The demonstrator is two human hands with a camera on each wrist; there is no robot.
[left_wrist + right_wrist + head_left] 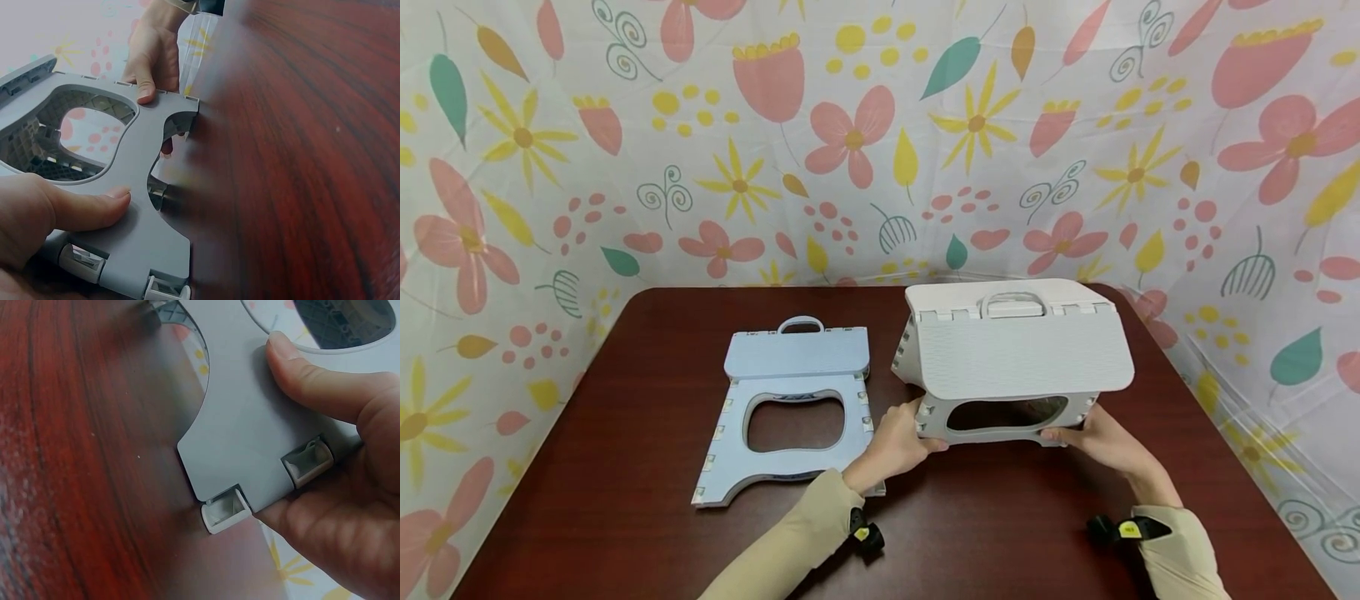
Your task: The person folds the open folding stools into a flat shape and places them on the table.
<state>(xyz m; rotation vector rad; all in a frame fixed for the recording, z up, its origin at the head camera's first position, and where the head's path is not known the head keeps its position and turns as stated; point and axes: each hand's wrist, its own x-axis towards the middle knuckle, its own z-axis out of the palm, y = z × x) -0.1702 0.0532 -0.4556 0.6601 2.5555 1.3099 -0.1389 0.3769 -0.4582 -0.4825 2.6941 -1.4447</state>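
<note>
A white folding step stool stands unfolded on the right of the table, its top panels sloping like a roof, with a handle at the ridge. My left hand grips the left side of its front leg panel. The left thumb lies flat on the panel face in the left wrist view. At the opposite side, my right hand holds the same panel, thumb in front beside the oval cutout and fingers around the hinged edge. Left of it lies a second folding step stool, pale and folded flat, handle pointing away.
A dark red-brown wooden table carries both stools. Behind it and along both sides hangs a flower-patterned cloth. The flat stool lies close beside my left forearm.
</note>
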